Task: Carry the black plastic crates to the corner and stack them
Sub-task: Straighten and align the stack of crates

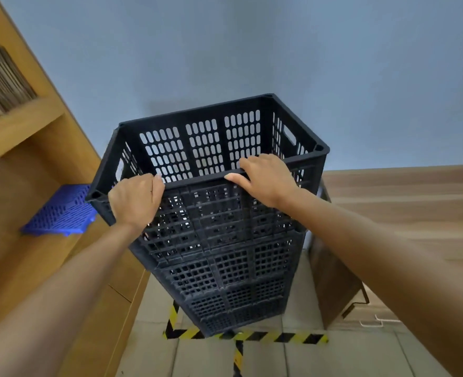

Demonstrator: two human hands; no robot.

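Observation:
A tall stack of black plastic crates (224, 268) stands in the corner against the grey-blue wall, its base on the floor inside yellow-black tape. The top crate (203, 148) is open and empty, with slotted walls. My left hand (135, 200) is closed over the near rim of the top crate at its left part. My right hand (265, 178) rests on the same near rim further right, fingers curled over the edge and thumb stretched along it.
A wooden shelf unit (34, 164) stands close on the left, with a blue plastic grid piece (61, 210) on one shelf. A wooden cabinet (388, 213) stands on the right. Yellow-black floor tape (252, 336) marks the tiled floor (306, 360).

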